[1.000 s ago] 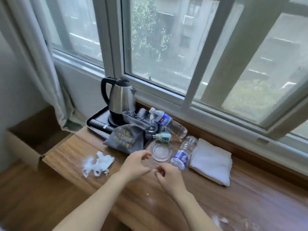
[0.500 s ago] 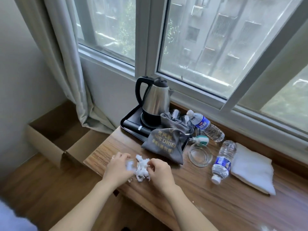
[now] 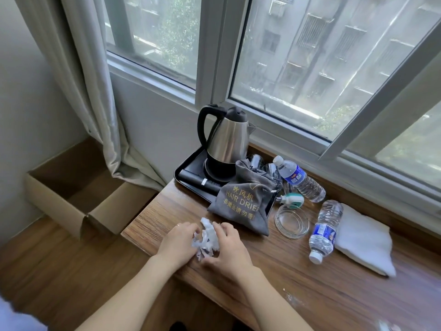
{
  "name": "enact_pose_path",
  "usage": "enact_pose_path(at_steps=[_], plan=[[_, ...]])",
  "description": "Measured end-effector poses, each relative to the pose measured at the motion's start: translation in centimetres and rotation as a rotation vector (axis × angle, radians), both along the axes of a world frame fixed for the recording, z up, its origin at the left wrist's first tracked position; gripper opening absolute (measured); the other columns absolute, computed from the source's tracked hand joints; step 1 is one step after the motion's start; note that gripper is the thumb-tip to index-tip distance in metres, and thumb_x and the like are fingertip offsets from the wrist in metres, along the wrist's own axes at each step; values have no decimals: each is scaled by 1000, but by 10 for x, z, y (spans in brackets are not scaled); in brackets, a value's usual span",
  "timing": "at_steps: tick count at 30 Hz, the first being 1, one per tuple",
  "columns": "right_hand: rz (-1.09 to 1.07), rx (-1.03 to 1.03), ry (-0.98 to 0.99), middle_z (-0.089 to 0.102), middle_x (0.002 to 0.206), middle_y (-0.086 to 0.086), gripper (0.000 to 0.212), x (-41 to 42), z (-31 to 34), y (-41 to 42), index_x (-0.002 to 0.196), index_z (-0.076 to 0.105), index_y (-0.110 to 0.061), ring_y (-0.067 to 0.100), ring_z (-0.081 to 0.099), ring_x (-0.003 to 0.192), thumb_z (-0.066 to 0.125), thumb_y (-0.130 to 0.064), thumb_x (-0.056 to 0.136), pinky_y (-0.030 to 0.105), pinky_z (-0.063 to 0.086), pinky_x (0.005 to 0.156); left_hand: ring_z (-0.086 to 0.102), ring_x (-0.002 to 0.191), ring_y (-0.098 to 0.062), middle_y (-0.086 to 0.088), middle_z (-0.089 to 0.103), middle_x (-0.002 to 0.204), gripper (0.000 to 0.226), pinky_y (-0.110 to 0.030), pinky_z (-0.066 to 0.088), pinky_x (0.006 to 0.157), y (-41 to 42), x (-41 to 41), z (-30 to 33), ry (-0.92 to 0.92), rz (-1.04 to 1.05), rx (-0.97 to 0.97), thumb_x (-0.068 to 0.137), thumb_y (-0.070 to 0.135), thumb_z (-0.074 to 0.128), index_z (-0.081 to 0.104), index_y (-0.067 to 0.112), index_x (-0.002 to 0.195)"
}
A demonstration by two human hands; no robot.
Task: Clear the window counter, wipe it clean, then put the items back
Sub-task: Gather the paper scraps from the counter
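On the wooden window counter [image 3: 298, 278], near its left front corner, my left hand [image 3: 177, 242] and my right hand [image 3: 230, 244] grip a crumpled white tissue wad [image 3: 207, 238] between them. Behind them a grey hair dryer bag [image 3: 243, 199] leans on a black tray [image 3: 188, 168] that carries a steel kettle [image 3: 229, 139]. To the right lie a glass ashtray [image 3: 291, 223], two water bottles [image 3: 301, 179] [image 3: 324, 231] on their sides, a small green-and-white plug-in device [image 3: 292, 199] and a folded white towel [image 3: 365, 240].
An open cardboard box [image 3: 78, 194] stands on the floor left of the counter, below a grey curtain [image 3: 95, 91]. White crumbs [image 3: 292, 299] dot the counter's front right. The window frame [image 3: 286, 130] runs along the counter's back.
Both hands moved left from the ashtray to the loose white tissue and gathered it into a wad. My view swung left with them.
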State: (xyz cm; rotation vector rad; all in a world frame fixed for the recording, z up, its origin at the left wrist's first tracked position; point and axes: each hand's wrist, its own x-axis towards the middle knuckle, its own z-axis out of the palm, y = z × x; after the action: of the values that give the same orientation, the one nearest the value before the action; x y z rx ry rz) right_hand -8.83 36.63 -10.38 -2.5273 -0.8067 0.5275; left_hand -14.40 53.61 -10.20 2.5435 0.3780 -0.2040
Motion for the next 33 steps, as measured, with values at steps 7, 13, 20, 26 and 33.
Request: enact_pose_path(at_steps=[7, 13, 20, 26, 33], plan=[[32, 55, 62, 35, 141, -2, 104, 14, -9, -6, 154, 29, -21, 16, 34, 131, 86, -39, 69, 29, 35, 111, 45, 114, -21, 2, 48, 124, 55, -34, 45, 95, -8, 24, -8, -100, -145, 17, 81, 27, 66, 52, 27, 134], [11, 47, 15, 43, 132, 2, 68, 18, -21, -7, 142, 49, -15, 20, 49, 118, 76, -35, 83, 28, 41, 98, 54, 109, -18, 4, 60, 112, 32, -23, 41, 91, -17, 39, -12, -32, -190, -8, 82, 25, 65, 68, 22, 113], [-78, 110, 18, 55, 111, 2, 31, 22, -23, -9, 108, 68, -14, 24, 60, 95, 63, -41, 95, 37, 49, 82, 64, 91, -12, 10, 71, 90, 22, -22, 47, 78, -17, 42, -3, 41, -135, -139, 73, 23, 65, 72, 30, 93], [-92, 141, 60, 52, 110, -2, 32, 26, -24, -11, 116, 67, -16, 21, 58, 97, 68, -24, 86, 33, 47, 84, 61, 75, -1, 13, 68, 76, 21, -20, 49, 67, -18, 44, 5, 17, -74, -315, 60, 28, 74, 62, 29, 77], [-18, 123, 158, 35, 125, -6, 92, 21, -21, -13, 139, 44, -22, 11, 42, 116, 77, -59, 61, 27, 41, 103, 60, 71, -9, 8, 66, 68, 11, -26, 49, 65, -23, 48, 2, 12, 10, -263, 67, 20, 70, 59, 23, 67]])
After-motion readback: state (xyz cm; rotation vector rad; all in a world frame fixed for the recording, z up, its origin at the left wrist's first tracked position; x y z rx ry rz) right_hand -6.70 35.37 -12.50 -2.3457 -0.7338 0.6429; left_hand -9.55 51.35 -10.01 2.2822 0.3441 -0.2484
